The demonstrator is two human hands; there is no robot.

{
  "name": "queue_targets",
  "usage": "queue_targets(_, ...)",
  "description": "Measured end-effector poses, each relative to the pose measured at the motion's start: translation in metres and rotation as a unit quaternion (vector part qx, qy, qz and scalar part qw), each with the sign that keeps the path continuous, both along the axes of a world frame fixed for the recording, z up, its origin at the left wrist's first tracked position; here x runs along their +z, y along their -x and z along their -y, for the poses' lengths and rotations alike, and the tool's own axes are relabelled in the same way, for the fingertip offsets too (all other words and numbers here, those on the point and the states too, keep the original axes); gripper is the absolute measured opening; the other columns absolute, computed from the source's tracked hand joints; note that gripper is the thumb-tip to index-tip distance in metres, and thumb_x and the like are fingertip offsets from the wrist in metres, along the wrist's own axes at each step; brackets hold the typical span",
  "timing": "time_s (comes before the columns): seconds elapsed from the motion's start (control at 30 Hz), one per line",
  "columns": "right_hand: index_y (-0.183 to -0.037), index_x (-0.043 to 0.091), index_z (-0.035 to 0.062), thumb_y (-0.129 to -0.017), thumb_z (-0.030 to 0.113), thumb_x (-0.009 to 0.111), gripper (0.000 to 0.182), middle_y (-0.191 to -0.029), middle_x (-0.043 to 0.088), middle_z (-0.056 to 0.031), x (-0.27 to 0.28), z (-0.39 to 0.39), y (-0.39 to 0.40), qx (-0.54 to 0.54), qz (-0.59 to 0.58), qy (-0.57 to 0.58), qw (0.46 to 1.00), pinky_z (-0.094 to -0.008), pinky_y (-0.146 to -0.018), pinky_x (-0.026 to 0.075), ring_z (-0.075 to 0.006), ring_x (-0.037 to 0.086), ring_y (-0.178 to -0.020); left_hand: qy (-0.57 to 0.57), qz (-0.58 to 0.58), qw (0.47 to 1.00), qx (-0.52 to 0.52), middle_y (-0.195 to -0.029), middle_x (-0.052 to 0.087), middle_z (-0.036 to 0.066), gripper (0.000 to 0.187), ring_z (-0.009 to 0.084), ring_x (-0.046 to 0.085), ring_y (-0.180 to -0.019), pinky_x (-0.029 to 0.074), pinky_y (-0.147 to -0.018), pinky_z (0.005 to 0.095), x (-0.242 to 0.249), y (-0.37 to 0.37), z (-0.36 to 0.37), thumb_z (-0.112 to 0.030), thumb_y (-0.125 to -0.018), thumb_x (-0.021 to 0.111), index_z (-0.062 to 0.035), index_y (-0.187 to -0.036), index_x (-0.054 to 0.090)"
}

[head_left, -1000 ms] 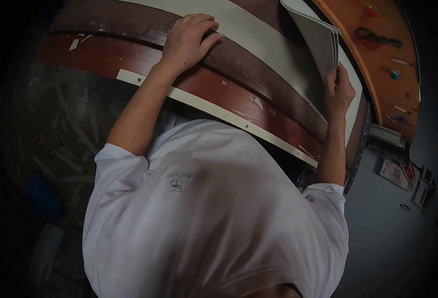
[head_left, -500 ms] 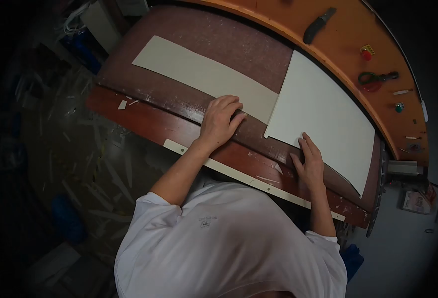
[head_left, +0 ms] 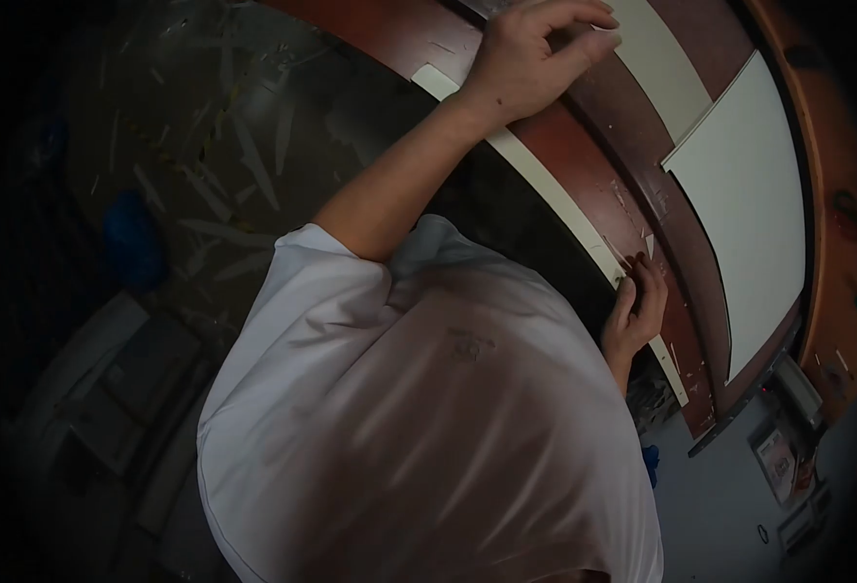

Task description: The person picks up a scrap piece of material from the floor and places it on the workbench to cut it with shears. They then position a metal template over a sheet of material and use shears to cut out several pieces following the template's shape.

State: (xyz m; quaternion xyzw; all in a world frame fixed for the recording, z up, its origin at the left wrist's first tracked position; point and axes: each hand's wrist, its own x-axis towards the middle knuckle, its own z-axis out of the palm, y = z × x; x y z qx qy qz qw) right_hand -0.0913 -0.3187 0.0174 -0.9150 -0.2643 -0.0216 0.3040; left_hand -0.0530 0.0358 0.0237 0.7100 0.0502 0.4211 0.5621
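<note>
Up top, my left hand lies with fingers curled and drawn together, tips pressing the near end of the long beige strip on the dark red worktable; I cannot tell whether it pinches the strip or only holds it down, since the knuckles cover the contact. Lower down, my right hand rests at the table's front edge, fingers loosely spread and gripping nothing I can see, fingertips by the pale edge trim and a few small offcuts. Beyond it the large white sheet lies flat, just beside the strip. My white T-shirt hides the table's underside and most of the floor, where blurred paper scraps lie scattered in the dark.
</note>
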Motion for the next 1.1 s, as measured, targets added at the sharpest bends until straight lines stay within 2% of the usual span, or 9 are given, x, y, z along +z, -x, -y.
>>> queue_targets(0.1,-0.116,0.068,-0.0048,-0.099,0.012,0.063,0.024,-0.124,0.066,-0.0199,-0.005,-0.001,0.000,0.041,0.037,-0.013,0.998,-0.0412,-0.096,0.051,-0.0329,0.066,-0.112,0.050,-0.020,0.988,0.144,-0.101,0.073,0.006,0.024,0.0143,0.068,-0.091,0.053,-0.082,0.0287,-0.024,0.073,-0.025,-0.024,-0.097,0.070,-0.0004,-0.104,0.071)
queue_targets(0.17,-0.116,0.069,-0.0015,-0.099,0.015,0.064,0.024,-0.122,0.069,-0.0160,-0.008,0.002,0.001,0.071,0.086,0.011,0.994,-0.0399,-0.093,0.050,-0.0319,0.067,-0.111,0.075,-0.062,0.965,0.242,-0.100,0.073,0.005,0.026,0.0107,0.067,-0.091,0.053,-0.082,0.0267,-0.072,0.139,-0.039,-0.025,-0.100,0.067,0.0006,-0.107,0.070)
queue_targets(0.2,-0.116,0.070,0.0004,-0.099,0.016,0.064,0.024,-0.122,0.069,-0.0139,-0.009,0.004,0.002,0.076,0.110,0.023,0.991,-0.0387,-0.091,0.050,-0.0305,0.067,-0.111,0.159,-0.148,0.945,0.245,-0.100,0.073,0.005,0.028,0.0109,0.066,-0.091,0.053,-0.082,0.0267,-0.123,0.185,-0.035,-0.026,-0.101,0.066,0.0007,-0.109,0.069)
queue_targets(0.27,-0.118,0.070,0.0057,-0.099,0.019,0.065,0.024,-0.121,0.070,-0.0097,-0.014,0.008,0.002,0.080,0.161,0.036,0.983,-0.0348,-0.085,0.049,-0.0267,0.068,-0.109,0.292,-0.339,0.865,0.229,-0.100,0.072,0.006,0.030,0.0114,0.066,-0.090,0.053,-0.083,0.0270,-0.222,0.281,-0.016,-0.027,-0.102,0.065,0.0008,-0.111,0.069)
queue_targets(0.37,-0.119,0.070,0.0082,-0.097,0.022,0.068,0.026,-0.121,0.070,-0.0087,-0.021,0.017,0.003,0.070,0.184,0.070,0.978,-0.0335,-0.084,0.049,-0.0252,0.068,-0.106,0.324,-0.642,0.678,0.151,-0.101,0.072,0.007,0.031,0.0125,0.066,-0.091,0.053,-0.083,0.0279,-0.318,0.456,0.086,-0.028,-0.102,0.064,0.0012,-0.111,0.068)
queue_targets(0.47,-0.119,0.070,0.0102,-0.097,0.027,0.069,0.028,-0.122,0.070,-0.0066,-0.025,0.021,0.000,0.076,0.231,0.072,0.967,-0.0339,-0.083,0.051,-0.0245,0.069,-0.104,0.355,-0.767,0.531,0.061,-0.101,0.072,0.008,0.032,0.0135,0.066,-0.091,0.053,-0.084,0.0288,-0.326,0.596,0.194,-0.029,-0.102,0.062,0.0016,-0.111,0.068)
queue_targets(0.53,-0.120,0.070,0.0109,-0.098,0.030,0.068,0.029,-0.121,0.070,-0.0063,-0.031,0.024,-0.001,0.082,0.245,0.080,0.963,-0.0342,-0.083,0.052,-0.0251,0.069,-0.103,0.392,-0.783,0.481,0.049,-0.102,0.071,0.008,0.033,0.0143,0.066,-0.091,0.052,-0.084,0.0294,-0.316,0.658,0.236,-0.029,-0.103,0.062,0.0018,-0.112,0.068)
queue_targets(0.73,-0.127,0.066,0.0120,-0.097,0.035,0.067,0.037,-0.127,0.067,-0.0070,-0.033,0.032,-0.001,0.079,0.257,0.142,0.953,-0.0370,-0.087,0.050,-0.0260,0.068,-0.107,0.482,-0.733,0.468,0.104,-0.103,0.071,0.010,0.035,0.0164,0.065,-0.092,0.052,-0.085,0.0313,-0.287,0.739,0.306,-0.030,-0.103,0.059,0.0025,-0.112,0.067)
queue_targets(1.1,-0.132,0.063,0.0111,-0.099,0.037,0.064,0.042,-0.129,0.064,-0.0110,-0.037,0.030,-0.002,0.069,0.236,0.137,0.959,-0.0443,-0.094,0.051,-0.0337,0.064,-0.115,0.601,-0.634,0.466,0.142,-0.104,0.070,0.013,0.039,0.0203,0.065,-0.094,0.051,-0.086,0.0347,-0.258,0.742,0.358,-0.032,-0.104,0.055,0.0039,-0.114,0.065)
